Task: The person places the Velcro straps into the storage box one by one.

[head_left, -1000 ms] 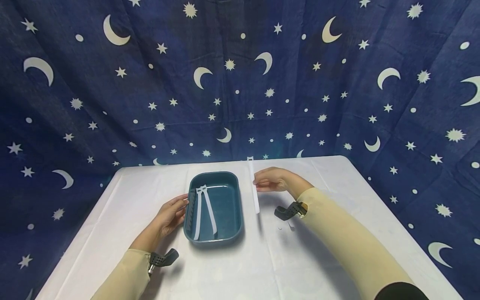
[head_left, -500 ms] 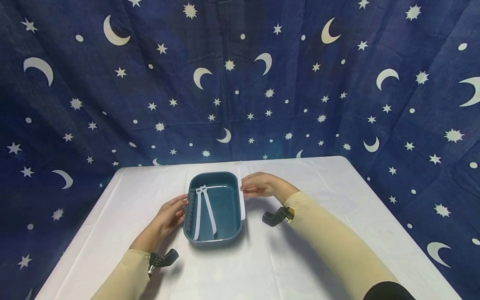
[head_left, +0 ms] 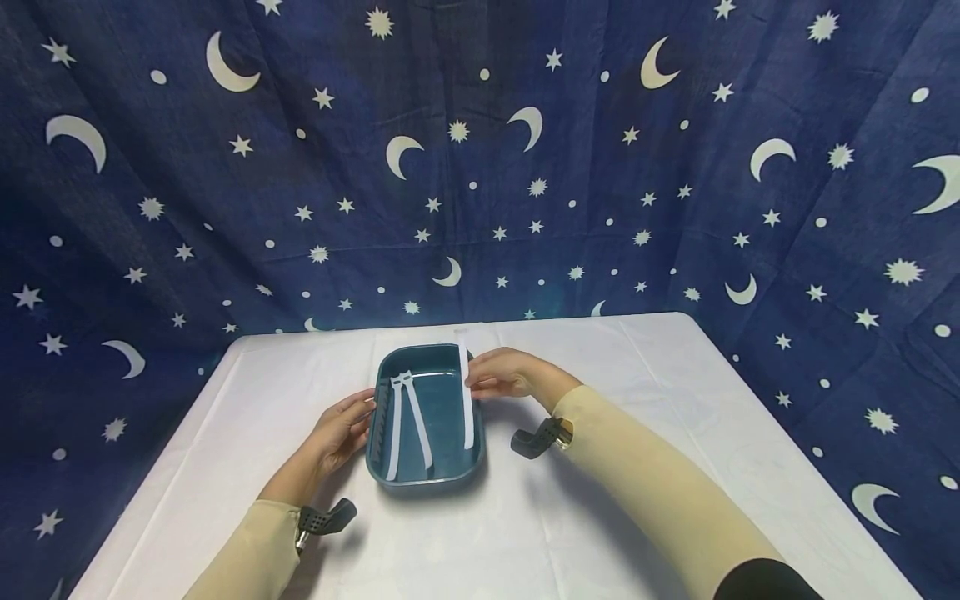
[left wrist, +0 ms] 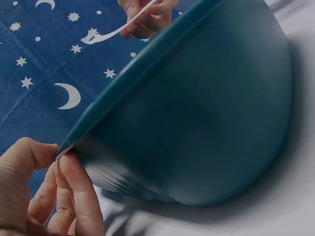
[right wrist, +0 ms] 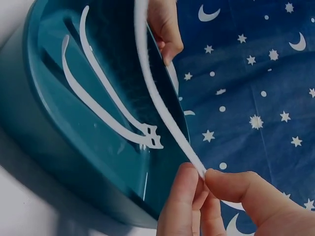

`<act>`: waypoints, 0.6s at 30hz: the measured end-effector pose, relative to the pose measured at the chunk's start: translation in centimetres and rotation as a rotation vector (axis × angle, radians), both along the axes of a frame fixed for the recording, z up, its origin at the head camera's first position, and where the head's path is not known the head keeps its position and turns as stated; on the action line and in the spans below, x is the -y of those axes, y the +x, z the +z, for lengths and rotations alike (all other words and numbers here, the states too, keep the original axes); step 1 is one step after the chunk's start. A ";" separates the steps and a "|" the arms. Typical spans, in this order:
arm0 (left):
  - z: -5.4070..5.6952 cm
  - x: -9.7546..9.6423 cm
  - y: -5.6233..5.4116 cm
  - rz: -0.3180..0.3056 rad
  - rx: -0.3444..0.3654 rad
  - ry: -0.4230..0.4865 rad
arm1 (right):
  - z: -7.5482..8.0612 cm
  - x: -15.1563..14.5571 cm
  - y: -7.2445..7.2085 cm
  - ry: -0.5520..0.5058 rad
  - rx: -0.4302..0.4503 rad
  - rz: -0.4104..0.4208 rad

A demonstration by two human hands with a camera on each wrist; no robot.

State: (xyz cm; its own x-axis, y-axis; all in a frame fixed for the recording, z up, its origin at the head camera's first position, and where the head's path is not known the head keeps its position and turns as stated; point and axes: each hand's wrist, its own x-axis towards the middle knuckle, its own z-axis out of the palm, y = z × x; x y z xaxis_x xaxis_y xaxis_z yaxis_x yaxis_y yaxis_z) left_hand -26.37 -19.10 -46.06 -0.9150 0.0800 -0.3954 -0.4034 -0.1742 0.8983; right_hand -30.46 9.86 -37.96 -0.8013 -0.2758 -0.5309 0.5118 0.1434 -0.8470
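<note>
A deep teal plastic bin (head_left: 446, 433) stands on the table. Its left rim is pinched between thumb and fingers of my left hand (head_left: 341, 432), as the left wrist view shows. My right hand (head_left: 506, 373) pinches a white hook-and-loop cable tie (head_left: 467, 412) near its middle, over the bin's right side. In the left wrist view, the slotted head (left wrist: 92, 37) of this tie sticks out past the fingers. Two more white cable ties, one on the left (head_left: 395, 433) and one slanting beside it (head_left: 420, 425), lie inside the bin with their slotted heads together at the far end.
A white cloth (head_left: 555, 517) covers the table. Behind and to the right hangs a dark blue curtain (head_left: 480, 225) with moons and stars. Each wrist carries a black camera mount, one on the left (head_left: 327, 518) and one on the right (head_left: 538, 438).
My right hand has moved left with the cable tie, from beside the bin to over its right side. My left hand and the two ties in the bin have stayed put.
</note>
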 end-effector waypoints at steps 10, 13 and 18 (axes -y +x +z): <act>0.0 0.0 0.0 0.007 0.011 -0.018 | -0.1 1.6 -0.4 0.032 -0.003 0.038; 0.0 0.0 -0.1 0.008 0.015 -0.022 | -0.1 2.1 -0.2 0.068 -0.018 0.032; 0.0 -0.1 -0.2 0.009 0.014 -0.020 | 0.1 2.7 -0.1 0.093 -0.041 0.050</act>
State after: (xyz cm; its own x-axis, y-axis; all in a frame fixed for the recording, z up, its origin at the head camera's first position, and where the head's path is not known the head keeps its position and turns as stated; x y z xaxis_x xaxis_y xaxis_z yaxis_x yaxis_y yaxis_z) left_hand -26.53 -19.02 -46.11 -0.9099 0.0634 -0.4101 -0.4148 -0.1599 0.8957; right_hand -30.51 7.21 -37.90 -0.8091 -0.2671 -0.5234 0.4677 0.2464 -0.8488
